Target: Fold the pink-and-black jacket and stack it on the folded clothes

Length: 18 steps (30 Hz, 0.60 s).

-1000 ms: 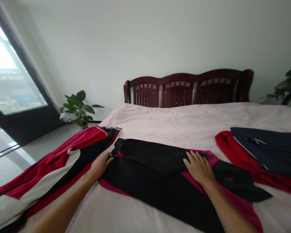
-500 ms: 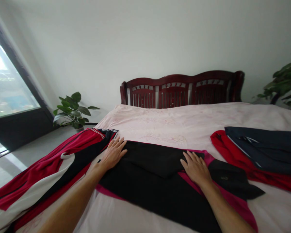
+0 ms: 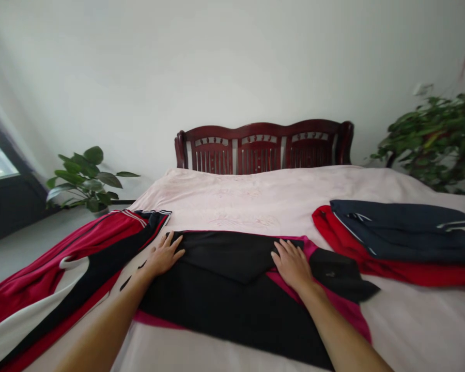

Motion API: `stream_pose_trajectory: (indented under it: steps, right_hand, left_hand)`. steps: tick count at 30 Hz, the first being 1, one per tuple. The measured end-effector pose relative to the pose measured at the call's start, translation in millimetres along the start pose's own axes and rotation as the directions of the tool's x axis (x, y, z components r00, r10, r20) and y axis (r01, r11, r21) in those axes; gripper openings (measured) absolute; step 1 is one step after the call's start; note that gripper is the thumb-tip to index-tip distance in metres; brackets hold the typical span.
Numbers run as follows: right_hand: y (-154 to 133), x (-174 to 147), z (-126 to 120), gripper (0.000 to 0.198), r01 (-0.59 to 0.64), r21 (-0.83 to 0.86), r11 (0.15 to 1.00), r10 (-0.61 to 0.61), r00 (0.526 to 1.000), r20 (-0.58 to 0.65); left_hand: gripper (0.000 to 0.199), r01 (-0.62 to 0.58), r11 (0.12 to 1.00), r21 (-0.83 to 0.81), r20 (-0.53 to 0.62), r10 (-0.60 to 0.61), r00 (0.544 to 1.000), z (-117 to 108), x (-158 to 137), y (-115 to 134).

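Note:
A black garment with magenta edges (image 3: 232, 294) lies spread on the pale pink bedsheet (image 3: 256, 196), its upper part folded over. My left hand (image 3: 163, 255) rests flat on the garment's left edge, fingers apart. On the right end of the folded flap, beside a magenta strip, my right hand (image 3: 292, 263) lies flat. Neither hand grips anything.
A red, white and black jacket (image 3: 62, 274) hangs off the bed's left side. Folded navy clothing (image 3: 403, 230) on a red piece (image 3: 372, 258) lies at right. A dark wooden headboard (image 3: 261, 147) stands behind. Potted plants stand at left (image 3: 85, 178) and right (image 3: 437, 139).
My left hand moved from the garment's left corner up onto its top edge and now lies flat. The view has swung to the right, showing less window and more of the right plant.

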State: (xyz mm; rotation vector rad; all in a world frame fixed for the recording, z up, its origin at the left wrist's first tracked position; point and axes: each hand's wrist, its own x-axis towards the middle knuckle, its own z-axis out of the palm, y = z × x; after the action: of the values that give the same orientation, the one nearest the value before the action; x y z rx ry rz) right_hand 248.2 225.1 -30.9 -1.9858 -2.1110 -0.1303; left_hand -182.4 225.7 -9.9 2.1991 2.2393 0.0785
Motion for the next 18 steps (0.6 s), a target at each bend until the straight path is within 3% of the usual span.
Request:
stream_pose_trajectory:
  steps: [4,7,9,12,14,18]
  right_hand:
    - [-10.1,1.5,-13.3,0.05,-0.03,0.051,0.998,0.029,0.999,0.021]
    - [-11.9,6.5,-23.9,0.052,0.023,0.045,0.999,-0.02,0.998,-0.062]
    - [-4.6,11.3,-26.3,0.054,-0.009,0.014,1.0,0.01,0.996,-0.084]
    - [16.6,17.2,-20.4,0.061,-0.113,-0.033,0.993,0.114,0.992,0.048]
    - [30.1,18.9,-13.6,0.064,-0.098,-0.049,0.994,0.104,0.986,0.133]
    - [39.9,19.3,-5.4,0.066,-0.055,-0.059,0.997,0.063,0.988,0.138]
  left_hand:
    - [0.063,0.003,1.0,0.0,-0.034,-0.003,0.999,6.6,1.8,-1.8]
    - [0.063,-0.005,1.0,-0.005,-0.071,0.004,0.997,12.4,3.6,-5.0]
    - [0.063,-0.009,1.0,-0.013,-0.079,0.008,0.997,15.2,4.7,-7.0]
    - [0.065,-0.019,0.999,-0.035,-0.095,0.015,0.995,17.8,6.1,-9.4]
    - [0.065,-0.021,0.999,-0.048,-0.105,0.016,0.994,18.8,6.9,-10.4]
    - [0.066,-0.01,0.998,-0.061,-0.108,0.003,0.994,20.0,8.1,-10.9]
